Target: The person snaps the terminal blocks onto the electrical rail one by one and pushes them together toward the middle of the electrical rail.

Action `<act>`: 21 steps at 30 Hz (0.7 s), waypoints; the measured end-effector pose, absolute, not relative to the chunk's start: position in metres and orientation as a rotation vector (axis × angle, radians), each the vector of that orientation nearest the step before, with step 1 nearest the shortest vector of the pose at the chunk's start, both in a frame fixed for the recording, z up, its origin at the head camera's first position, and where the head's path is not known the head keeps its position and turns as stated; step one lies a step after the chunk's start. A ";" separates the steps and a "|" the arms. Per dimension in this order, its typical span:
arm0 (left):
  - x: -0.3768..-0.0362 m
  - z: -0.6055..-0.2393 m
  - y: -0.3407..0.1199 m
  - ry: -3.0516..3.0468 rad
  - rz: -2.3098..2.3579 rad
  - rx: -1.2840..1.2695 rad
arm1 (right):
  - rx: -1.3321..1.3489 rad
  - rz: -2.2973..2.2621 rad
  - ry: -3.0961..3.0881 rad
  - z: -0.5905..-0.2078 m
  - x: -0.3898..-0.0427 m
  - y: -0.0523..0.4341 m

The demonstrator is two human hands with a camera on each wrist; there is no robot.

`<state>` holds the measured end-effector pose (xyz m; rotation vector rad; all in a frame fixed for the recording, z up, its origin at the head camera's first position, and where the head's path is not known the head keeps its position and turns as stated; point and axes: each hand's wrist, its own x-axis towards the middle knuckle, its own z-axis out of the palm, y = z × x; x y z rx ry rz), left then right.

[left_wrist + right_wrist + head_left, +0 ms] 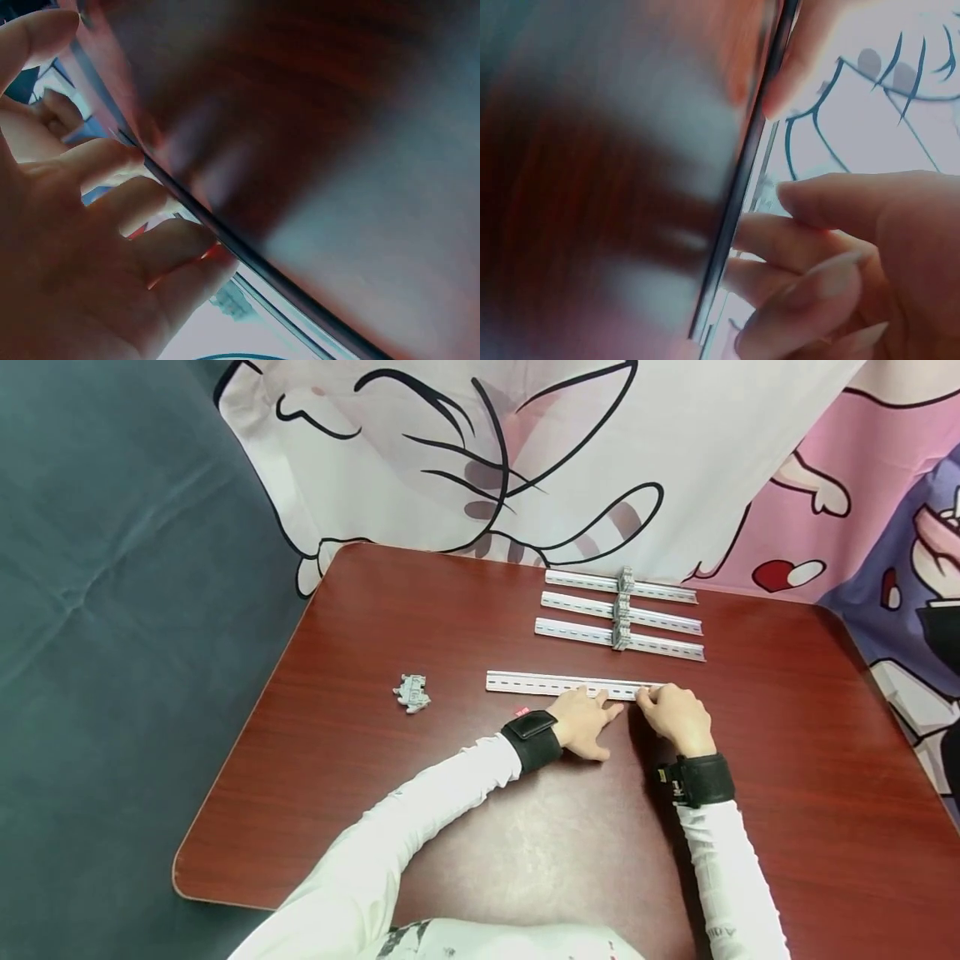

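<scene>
A slotted metal DIN rail [536, 682] lies crosswise on the table in front of me. My left hand [581, 722] rests its spread fingers along the rail's front edge, right of its middle; in the left wrist view several fingertips [187, 240] touch the rail [277, 281]. At the rail's right end my right hand [678, 718] holds it with curled fingers, thumb toward the left hand. In the right wrist view those fingers [772, 236] meet the rail [731, 217]. A loose grey terminal block [412, 693] lies left of the rail.
Behind, three more DIN rails [573, 630] lie in parallel, with grey terminal blocks [622, 622] on them near the middle. A small red tag [522, 712] shows by the left wrist. The brown table [337, 810] ends at a printed curtain [420, 468].
</scene>
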<state>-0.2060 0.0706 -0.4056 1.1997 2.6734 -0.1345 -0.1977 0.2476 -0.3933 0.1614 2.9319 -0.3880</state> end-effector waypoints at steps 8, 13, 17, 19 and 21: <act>-0.197 -0.402 0.086 2.608 -0.162 1.231 | 0.222 -0.494 2.947 -0.390 -0.219 0.271; -0.198 -0.395 0.065 2.435 0.265 1.246 | 0.152 -0.511 2.930 -0.391 -0.226 0.281; -0.200 -0.380 0.018 2.348 0.597 1.228 | 0.116 -0.546 2.920 -0.394 -0.222 0.287; -0.200 -0.374 -0.012 2.411 0.676 1.169 | 0.102 -0.565 2.927 -0.396 -0.219 0.287; -0.199 -0.372 -0.044 2.549 0.714 1.033 | 0.088 -0.581 2.931 -0.398 -0.216 0.286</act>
